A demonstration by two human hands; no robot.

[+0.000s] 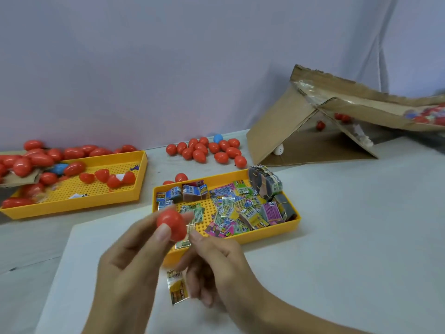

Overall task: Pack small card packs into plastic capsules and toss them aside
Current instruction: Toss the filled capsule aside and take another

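My left hand [130, 261] grips a red plastic capsule [172, 224] between thumb and fingers, raised over the near corner of a yellow tray [272, 233]. That tray holds several small colourful card packs [238, 213]. My right hand [216, 263] sits just right of the capsule with its fingers curled, and thumb and forefinger pinch a small card pack [183, 243] right under the capsule. Another card pack [177, 286] shows below, by my right hand's lower fingers; whether it lies on the white board [108, 237] or is held is unclear.
A second yellow tray [72, 206] at the left holds several red capsules and a blue one. A loose pile of red capsules [207, 150] lies at the back by the wall. A torn cardboard box [301, 131] with more capsules stands at the back right.
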